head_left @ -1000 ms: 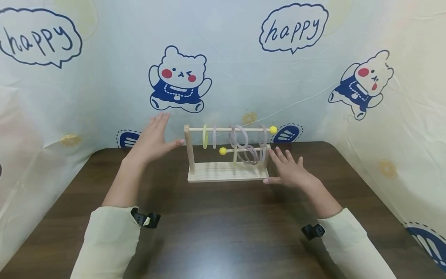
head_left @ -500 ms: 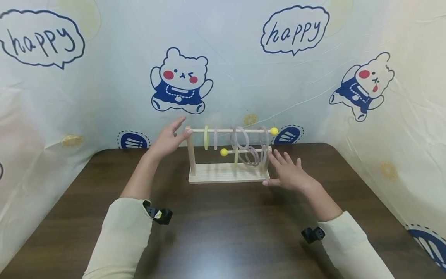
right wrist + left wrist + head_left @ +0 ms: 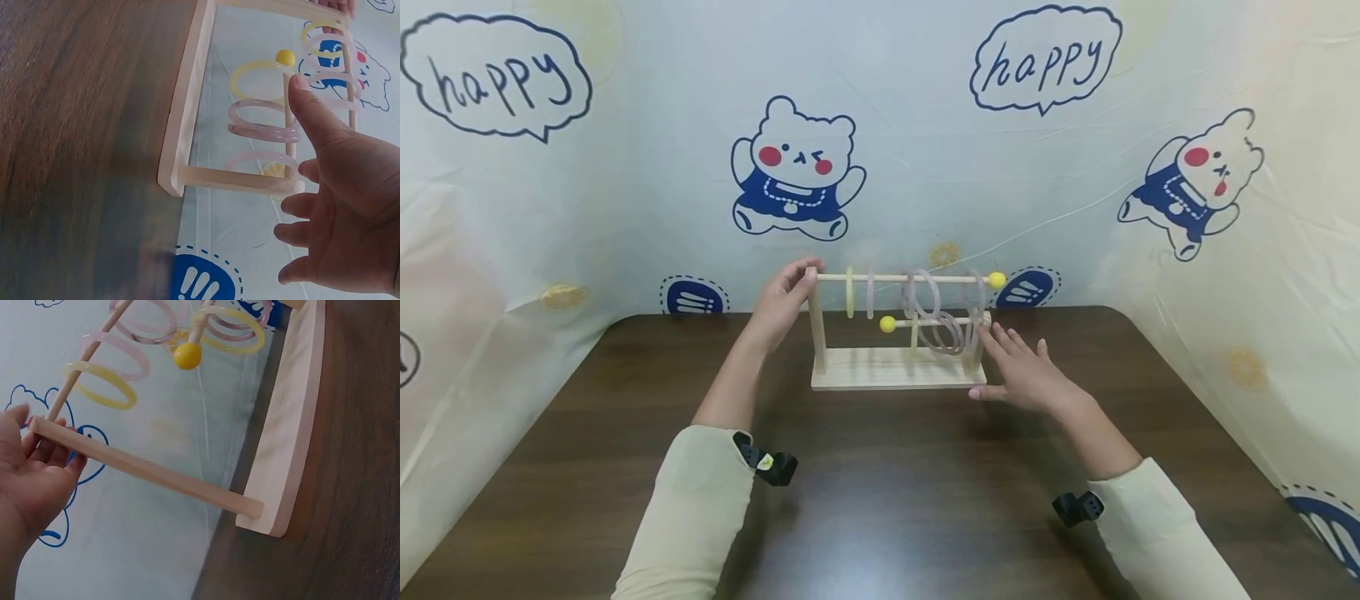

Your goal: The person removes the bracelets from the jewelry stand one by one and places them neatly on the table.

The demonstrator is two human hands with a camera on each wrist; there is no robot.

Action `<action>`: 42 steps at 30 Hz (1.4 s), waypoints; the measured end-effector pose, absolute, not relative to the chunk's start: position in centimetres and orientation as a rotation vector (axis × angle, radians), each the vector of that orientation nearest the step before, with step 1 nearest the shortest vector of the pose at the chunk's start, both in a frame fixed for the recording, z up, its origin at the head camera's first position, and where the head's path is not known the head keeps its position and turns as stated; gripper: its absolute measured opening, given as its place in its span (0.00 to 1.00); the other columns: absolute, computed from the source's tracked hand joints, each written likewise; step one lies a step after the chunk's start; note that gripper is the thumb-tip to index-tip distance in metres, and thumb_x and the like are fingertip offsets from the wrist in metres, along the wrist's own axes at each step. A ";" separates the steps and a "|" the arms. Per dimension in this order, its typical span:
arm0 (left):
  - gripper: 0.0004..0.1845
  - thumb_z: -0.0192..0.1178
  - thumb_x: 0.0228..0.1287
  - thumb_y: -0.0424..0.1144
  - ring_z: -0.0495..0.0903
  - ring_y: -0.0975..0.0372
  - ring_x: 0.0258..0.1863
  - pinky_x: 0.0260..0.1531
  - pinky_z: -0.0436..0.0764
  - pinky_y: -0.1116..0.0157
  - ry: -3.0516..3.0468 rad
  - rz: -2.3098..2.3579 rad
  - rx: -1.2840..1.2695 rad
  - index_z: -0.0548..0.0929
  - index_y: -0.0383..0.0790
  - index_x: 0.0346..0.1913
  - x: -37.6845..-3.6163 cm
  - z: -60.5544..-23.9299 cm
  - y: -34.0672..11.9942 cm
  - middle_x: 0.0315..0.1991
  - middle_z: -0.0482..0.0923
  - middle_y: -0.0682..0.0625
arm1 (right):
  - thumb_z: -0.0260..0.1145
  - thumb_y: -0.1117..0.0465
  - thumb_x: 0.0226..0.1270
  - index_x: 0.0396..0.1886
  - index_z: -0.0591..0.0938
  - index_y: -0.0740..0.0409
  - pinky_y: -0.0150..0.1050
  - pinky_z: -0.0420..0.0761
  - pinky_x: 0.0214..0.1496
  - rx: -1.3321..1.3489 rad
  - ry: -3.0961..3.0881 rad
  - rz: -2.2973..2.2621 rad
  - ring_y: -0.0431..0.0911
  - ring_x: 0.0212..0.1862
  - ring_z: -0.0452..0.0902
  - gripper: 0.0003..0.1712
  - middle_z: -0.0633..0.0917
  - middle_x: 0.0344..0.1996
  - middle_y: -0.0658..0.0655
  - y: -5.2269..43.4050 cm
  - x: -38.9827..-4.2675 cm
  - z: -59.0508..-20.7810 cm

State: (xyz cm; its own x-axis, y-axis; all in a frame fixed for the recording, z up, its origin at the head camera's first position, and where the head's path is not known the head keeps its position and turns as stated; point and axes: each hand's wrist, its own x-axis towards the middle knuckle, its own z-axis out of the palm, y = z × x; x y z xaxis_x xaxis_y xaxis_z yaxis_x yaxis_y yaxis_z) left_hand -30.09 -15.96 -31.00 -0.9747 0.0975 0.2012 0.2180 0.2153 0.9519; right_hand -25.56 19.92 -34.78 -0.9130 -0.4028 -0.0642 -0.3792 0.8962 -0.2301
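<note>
Rack (image 3: pixel 895 379) sits mid-table, long axis running left-right between both hands; left hand (image 3: pixel 781 302) curls round the top of its left post, right hand (image 3: pixel 1028 377) flat and relaxed just beside the right end

The rack (image 3: pixel 898 367) is pale, unvarnished wood with a matt, fine-grained face, its thin dowels (image 3: pixel 902 277) of the same bare wood and tipped with glossy yellow balls (image 3: pixel 887 324). The rings (image 3: pixel 929 293) hung on them look like smooth, translucent plastic in pink and yellow, faintly shiny. The table (image 3: pixel 880 500) is dark brown wood-grain with a soft sheen, the backdrop (image 3: pixel 625 125) is thin printed plastic sheeting, creased and slightly glossy, and the sleeves (image 3: pixel 688 517) are matt cream cloth.
</note>
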 end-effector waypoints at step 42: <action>0.19 0.46 0.71 0.44 0.67 0.57 0.57 0.60 0.64 0.57 -2.306 -1.849 -0.264 0.69 0.40 0.60 -30.7 -31.9 -15.4 0.56 0.71 0.48 | 0.59 0.51 0.68 0.52 0.80 0.61 0.50 0.77 0.45 -0.130 3.297 -1.374 0.56 0.48 0.78 0.21 0.82 0.45 0.62 17.1 -28.8 -33.0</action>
State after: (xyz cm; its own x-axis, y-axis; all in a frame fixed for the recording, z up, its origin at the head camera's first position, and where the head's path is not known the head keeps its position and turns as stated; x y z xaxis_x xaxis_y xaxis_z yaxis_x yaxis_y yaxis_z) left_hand -30.72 -15.38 -31.86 -0.9691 0.0291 0.2451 0.2456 0.2137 0.9455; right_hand -28.77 17.13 -33.01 -0.9054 0.0970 0.4134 -0.2253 0.7154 -0.6614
